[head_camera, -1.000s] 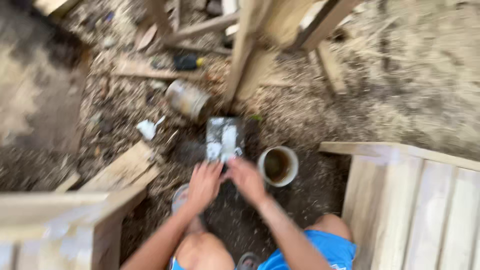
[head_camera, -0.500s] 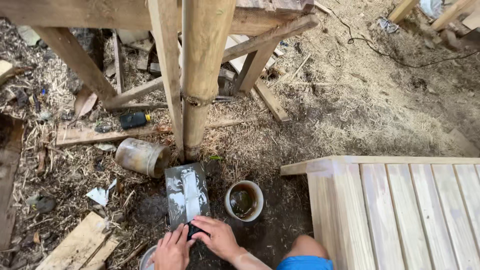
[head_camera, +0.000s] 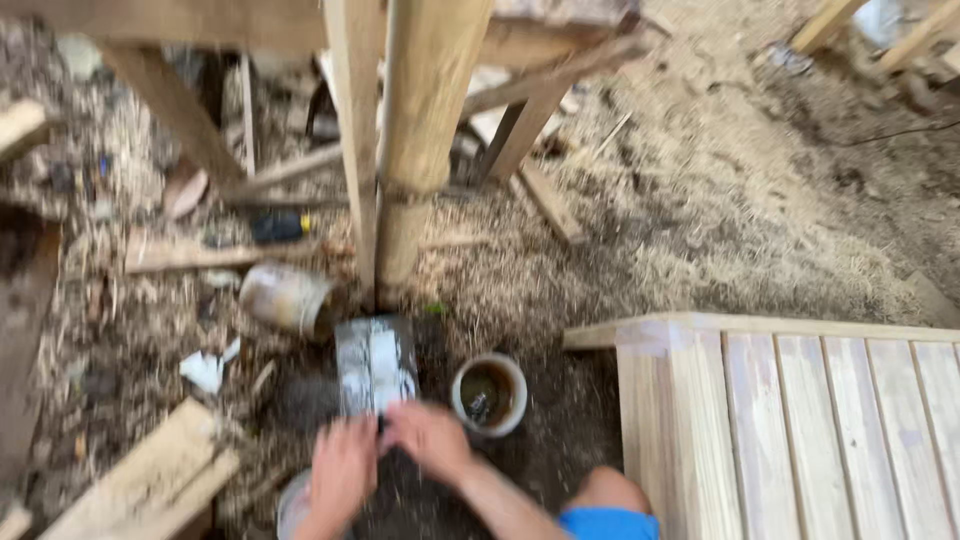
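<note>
Your left hand (head_camera: 343, 470) and right hand (head_camera: 430, 438) meet at the near edge of a flat, grey, white-smeared rectangular can (head_camera: 374, 366), low in the frame's centre on dark, chip-strewn ground. Blur hides the fingers; I cannot tell whether they grip. A round cup (head_camera: 488, 394) of dark liquid sits just right of it.

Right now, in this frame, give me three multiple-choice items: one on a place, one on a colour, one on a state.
1. Where does the round cup stand relative to the grey rectangular can?
A. image left of it
B. image right of it
C. on top of it

2. What colour are the person's shorts?
A. blue
B. red
C. black

3. How does the cylindrical tin near the wooden post lie?
A. upright
B. on its side
C. hanging from the post

Answers: 1 B, the cup sits beside the can toward the decking. 2 A, blue cloth shows at the bottom edge. 3 B, its round end faces sideways on the ground.
</note>
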